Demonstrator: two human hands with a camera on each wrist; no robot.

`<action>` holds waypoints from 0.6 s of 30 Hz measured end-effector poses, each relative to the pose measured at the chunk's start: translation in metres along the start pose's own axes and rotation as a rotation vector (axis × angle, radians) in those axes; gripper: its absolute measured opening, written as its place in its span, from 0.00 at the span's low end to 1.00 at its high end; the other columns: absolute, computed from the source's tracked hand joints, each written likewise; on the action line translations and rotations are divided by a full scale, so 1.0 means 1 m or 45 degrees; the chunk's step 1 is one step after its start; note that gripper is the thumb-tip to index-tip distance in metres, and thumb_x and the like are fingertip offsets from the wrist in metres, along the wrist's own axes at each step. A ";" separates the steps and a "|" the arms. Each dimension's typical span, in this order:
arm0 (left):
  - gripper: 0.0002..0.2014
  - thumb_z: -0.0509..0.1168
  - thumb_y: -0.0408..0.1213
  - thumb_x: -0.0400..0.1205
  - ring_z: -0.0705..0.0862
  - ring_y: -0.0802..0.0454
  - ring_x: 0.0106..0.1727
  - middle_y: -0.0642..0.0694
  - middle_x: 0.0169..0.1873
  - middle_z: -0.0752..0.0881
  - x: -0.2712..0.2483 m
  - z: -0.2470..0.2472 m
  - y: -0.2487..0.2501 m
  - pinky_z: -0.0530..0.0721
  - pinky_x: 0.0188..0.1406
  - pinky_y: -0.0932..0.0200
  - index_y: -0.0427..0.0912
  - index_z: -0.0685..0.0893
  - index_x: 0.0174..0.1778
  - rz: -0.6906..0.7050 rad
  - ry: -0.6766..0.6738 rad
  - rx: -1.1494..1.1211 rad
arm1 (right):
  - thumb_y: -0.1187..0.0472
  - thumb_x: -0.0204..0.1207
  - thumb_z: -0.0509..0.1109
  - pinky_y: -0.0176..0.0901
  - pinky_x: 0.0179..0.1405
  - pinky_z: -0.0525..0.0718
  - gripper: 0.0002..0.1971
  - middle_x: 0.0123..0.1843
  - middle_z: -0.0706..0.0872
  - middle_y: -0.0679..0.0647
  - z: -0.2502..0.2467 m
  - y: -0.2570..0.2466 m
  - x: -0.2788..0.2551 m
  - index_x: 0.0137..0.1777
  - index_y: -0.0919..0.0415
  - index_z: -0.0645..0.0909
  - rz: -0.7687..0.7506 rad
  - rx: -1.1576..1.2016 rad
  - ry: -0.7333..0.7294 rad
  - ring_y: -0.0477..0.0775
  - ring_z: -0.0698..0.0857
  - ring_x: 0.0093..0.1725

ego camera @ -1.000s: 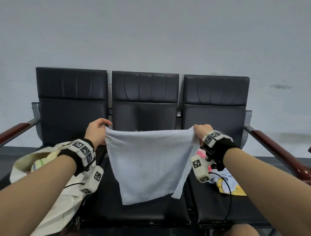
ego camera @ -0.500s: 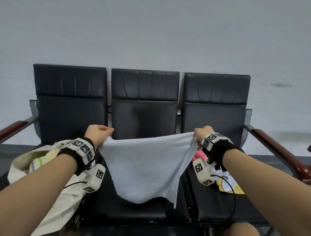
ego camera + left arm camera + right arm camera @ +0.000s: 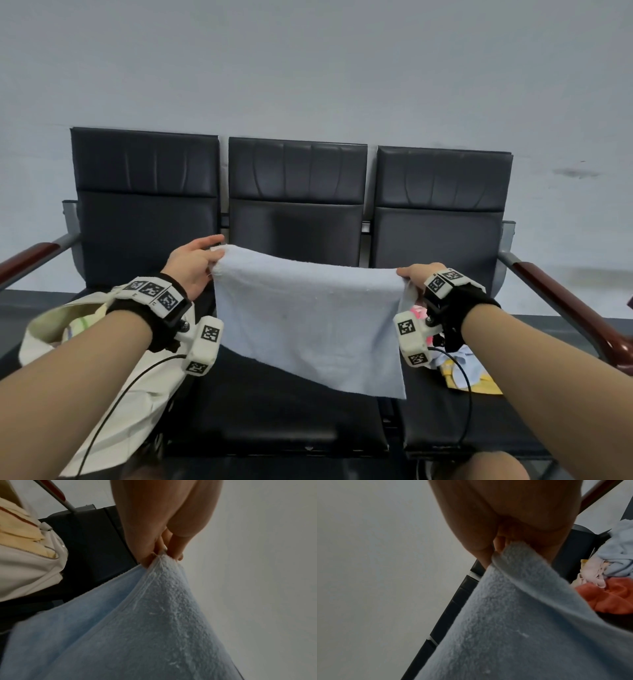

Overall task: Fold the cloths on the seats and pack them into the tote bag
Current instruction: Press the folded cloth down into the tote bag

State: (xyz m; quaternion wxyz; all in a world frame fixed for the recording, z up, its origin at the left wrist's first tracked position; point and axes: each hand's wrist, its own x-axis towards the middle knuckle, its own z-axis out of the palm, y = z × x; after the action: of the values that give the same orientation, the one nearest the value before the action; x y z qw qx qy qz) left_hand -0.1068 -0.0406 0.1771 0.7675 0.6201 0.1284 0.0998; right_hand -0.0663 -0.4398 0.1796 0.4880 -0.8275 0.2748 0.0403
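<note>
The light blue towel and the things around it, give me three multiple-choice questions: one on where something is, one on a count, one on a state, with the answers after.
1. Where is the tote bag?
A. on the left seat
B. on the middle seat
C. on the floor by the right armrest

2. How many seats does the bench have?
A. two
B. three
C. four

3. How is the light blue towel held?
A. lying flat on the middle seat
B. bunched in one hand
C. held up by its two upper corners, one in each hand

Answers:
1. A: the bag sits on the left seat, beside the left forearm.
2. B: three black backrests stand side by side.
3. C: the left hand and the right hand each pinch a corner, and the towel hangs between them above the middle seat.
</note>
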 end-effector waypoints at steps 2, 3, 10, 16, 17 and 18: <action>0.13 0.65 0.21 0.82 0.87 0.45 0.49 0.35 0.54 0.87 0.002 0.000 -0.004 0.84 0.45 0.56 0.45 0.88 0.50 0.128 0.062 0.176 | 0.47 0.47 0.83 0.67 0.54 0.87 0.37 0.45 0.89 0.64 0.004 0.015 0.054 0.57 0.65 0.82 -0.017 0.015 -0.001 0.68 0.90 0.45; 0.14 0.65 0.23 0.82 0.87 0.44 0.49 0.36 0.53 0.88 0.002 0.000 -0.004 0.84 0.44 0.56 0.47 0.89 0.46 0.216 0.097 0.315 | 0.46 0.40 0.81 0.68 0.53 0.87 0.41 0.44 0.90 0.65 0.006 0.021 0.072 0.57 0.64 0.83 -0.009 0.028 0.009 0.69 0.90 0.44; 0.17 0.60 0.27 0.84 0.89 0.38 0.40 0.38 0.40 0.90 -0.008 0.002 0.010 0.91 0.40 0.49 0.49 0.90 0.39 0.450 0.163 0.840 | 0.53 0.68 0.81 0.47 0.28 0.80 0.18 0.19 0.77 0.58 -0.004 0.005 -0.012 0.39 0.66 0.79 0.005 0.267 -0.010 0.55 0.76 0.19; 0.14 0.62 0.27 0.85 0.86 0.48 0.36 0.40 0.45 0.89 -0.017 0.000 0.016 0.88 0.27 0.59 0.45 0.91 0.57 0.435 0.147 0.870 | 0.56 0.61 0.85 0.62 0.55 0.88 0.20 0.44 0.90 0.64 -0.010 0.009 -0.013 0.45 0.69 0.85 -0.084 0.291 0.023 0.67 0.90 0.46; 0.14 0.62 0.28 0.86 0.84 0.49 0.32 0.40 0.43 0.89 -0.018 -0.001 0.016 0.86 0.24 0.60 0.46 0.91 0.57 0.437 0.153 0.910 | 0.53 0.55 0.86 0.63 0.53 0.88 0.24 0.43 0.90 0.63 -0.011 0.013 -0.004 0.46 0.68 0.86 -0.091 0.276 0.010 0.67 0.91 0.45; 0.14 0.62 0.30 0.86 0.82 0.49 0.31 0.40 0.42 0.89 -0.019 -0.002 0.016 0.85 0.25 0.61 0.47 0.91 0.57 0.446 0.162 0.940 | 0.52 0.49 0.87 0.64 0.50 0.88 0.27 0.41 0.91 0.63 -0.012 0.016 -0.001 0.46 0.68 0.87 -0.081 0.279 -0.002 0.67 0.91 0.41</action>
State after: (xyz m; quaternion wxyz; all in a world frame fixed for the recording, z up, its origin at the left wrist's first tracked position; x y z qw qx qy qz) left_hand -0.1249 -0.0412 0.1933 0.4555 0.8588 0.0952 0.2144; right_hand -0.0778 -0.4556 0.1738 0.5767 -0.7775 0.2508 -0.0047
